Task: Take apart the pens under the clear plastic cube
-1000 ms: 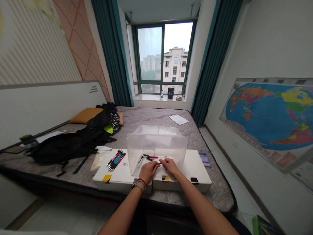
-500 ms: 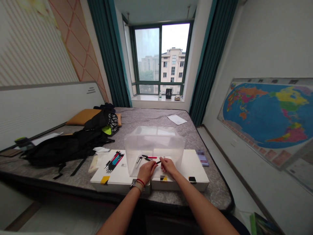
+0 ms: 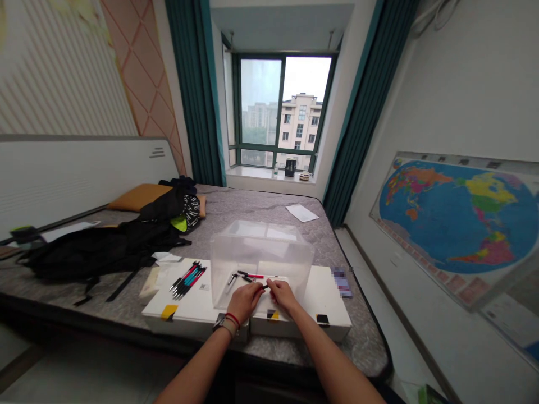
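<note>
My left hand (image 3: 244,302) and my right hand (image 3: 281,293) meet at the opening of a clear plastic box (image 3: 227,252). Both sets of fingers are closed on a short black pen piece (image 3: 265,287), one hand at each end; most of it is hidden by the fingertips. Behind them in the box lie a red pen part (image 3: 256,276), some black pen parts and a silver-and-black piece (image 3: 231,278). To the left, a row of several pens (image 3: 188,280), with red, blue and black barrels, rests on a white box (image 3: 155,306).
The white boxes stand at the front edge of a grey mattress (image 3: 252,203). Left of them are a black backpack (image 3: 101,252) and crumpled white tissue (image 3: 166,257). A paper sheet (image 3: 302,213) lies farther back. A blurred purple item (image 3: 342,282) sits at the right.
The camera view has tilted and shifted a little. My two hands look slightly closer together, with the black pen piece still between them, less of it showing.
</note>
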{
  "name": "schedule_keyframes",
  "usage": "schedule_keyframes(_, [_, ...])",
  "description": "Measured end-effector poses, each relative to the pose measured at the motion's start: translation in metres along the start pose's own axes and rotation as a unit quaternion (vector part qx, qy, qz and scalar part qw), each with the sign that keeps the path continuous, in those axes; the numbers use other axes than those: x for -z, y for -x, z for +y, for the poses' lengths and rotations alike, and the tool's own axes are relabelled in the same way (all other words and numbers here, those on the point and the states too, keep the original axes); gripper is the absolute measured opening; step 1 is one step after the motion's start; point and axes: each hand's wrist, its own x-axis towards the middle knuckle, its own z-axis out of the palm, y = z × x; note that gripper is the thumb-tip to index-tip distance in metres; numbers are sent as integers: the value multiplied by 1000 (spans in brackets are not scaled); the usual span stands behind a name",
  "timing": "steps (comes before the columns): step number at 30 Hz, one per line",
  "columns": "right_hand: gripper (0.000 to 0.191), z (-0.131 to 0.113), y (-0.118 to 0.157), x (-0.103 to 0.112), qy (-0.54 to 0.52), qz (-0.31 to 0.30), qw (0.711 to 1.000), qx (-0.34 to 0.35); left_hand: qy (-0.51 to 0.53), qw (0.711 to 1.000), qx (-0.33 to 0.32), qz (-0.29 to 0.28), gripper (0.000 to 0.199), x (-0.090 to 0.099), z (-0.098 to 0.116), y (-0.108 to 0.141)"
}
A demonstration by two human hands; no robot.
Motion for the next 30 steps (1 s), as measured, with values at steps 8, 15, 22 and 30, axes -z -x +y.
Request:
schedule_keyframes(8, [38, 11, -4, 2, -7, 16, 1000, 6, -34, 999, -1, -17, 31, -4, -4, -1])
schedule_keyframes(15, [43, 1, 0, -1, -45, 13, 999, -12, -100, 995, -1, -21, 35, -7, -4, -2])
schedule_keyframes(22, [52, 10, -6, -1, -13, 25, 999, 20, -116, 993, -3, -6, 38, -17, -8, -3])
schedule_keyframes(30, [30, 8, -4, 0, -114, 14, 993, -16, -127, 992, 11, -21, 32, -11, -2, -3])
